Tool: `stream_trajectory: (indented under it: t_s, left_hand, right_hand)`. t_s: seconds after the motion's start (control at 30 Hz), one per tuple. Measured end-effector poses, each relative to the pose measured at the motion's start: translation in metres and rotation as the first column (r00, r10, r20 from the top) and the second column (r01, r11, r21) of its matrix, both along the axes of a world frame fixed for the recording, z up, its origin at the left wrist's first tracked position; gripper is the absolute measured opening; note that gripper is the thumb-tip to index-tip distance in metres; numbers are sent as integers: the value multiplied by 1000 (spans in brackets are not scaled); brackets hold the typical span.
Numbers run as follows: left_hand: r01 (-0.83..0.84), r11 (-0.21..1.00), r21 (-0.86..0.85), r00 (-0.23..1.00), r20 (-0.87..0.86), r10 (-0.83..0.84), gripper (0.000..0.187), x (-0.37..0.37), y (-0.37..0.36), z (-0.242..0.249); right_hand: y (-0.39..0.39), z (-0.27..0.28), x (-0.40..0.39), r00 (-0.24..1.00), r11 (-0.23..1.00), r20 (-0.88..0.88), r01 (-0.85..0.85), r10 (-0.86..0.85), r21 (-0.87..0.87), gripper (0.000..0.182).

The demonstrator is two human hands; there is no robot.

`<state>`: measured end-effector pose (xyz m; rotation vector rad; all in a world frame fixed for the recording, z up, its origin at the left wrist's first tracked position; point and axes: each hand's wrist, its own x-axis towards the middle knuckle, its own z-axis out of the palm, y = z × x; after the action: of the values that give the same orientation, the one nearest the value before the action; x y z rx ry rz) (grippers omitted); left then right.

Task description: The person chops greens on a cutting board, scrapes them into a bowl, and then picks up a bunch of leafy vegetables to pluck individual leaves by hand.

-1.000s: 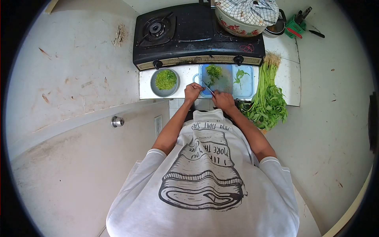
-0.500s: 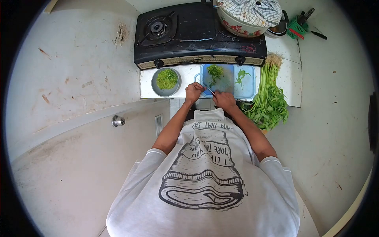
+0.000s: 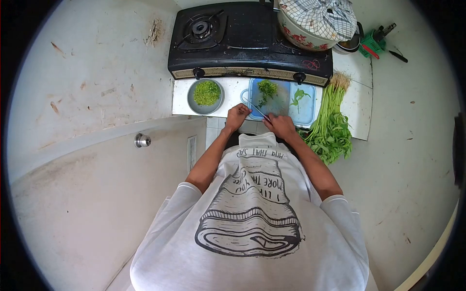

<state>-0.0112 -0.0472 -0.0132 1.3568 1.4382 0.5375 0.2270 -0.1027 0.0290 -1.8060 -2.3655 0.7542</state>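
Observation:
My right hand grips a knife whose blade slants up-left over the near edge of a blue cutting board. My left hand rests curled at the board's near-left corner, beside the blade tip. A small heap of chopped greens lies at the board's far side, and a leafy sprig lies to its right. Left of the board stands a grey bowl holding chopped greens.
A black gas stove runs behind the board, with a floral pot under a checked cloth on its right burner. A bundle of long-stemmed greens lies right of the board. A green basket of utensils stands far right.
The view has shifted slightly, so everything sits a little lower and to the right. Both hands stay at the board's near edge with the knife held the same way.

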Motion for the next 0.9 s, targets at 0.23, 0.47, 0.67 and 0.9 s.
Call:
stream_trajectory:
  t_s: [0.23,0.47,0.67,0.9]
  left_hand:
    - [-96,995,-3,993,69,96,14,-23,-23,3]
    - [-154,985,-77,988,18,156,11,-20,-29,20]
    - [-116,992,51,992,65,112,21,1,-15,44]
    - [285,915,286,958,-40,-285,45,26,4,73]
  right_hand:
    - [-6,-1,14,998,998,12,-62,62,-16,43]
    - [20,1,25,996,997,41,82,-82,9,39]
    - [35,15,37,996,996,-22,82,-83,-33,40]
    - [29,16,40,992,993,-94,93,-87,69,34]
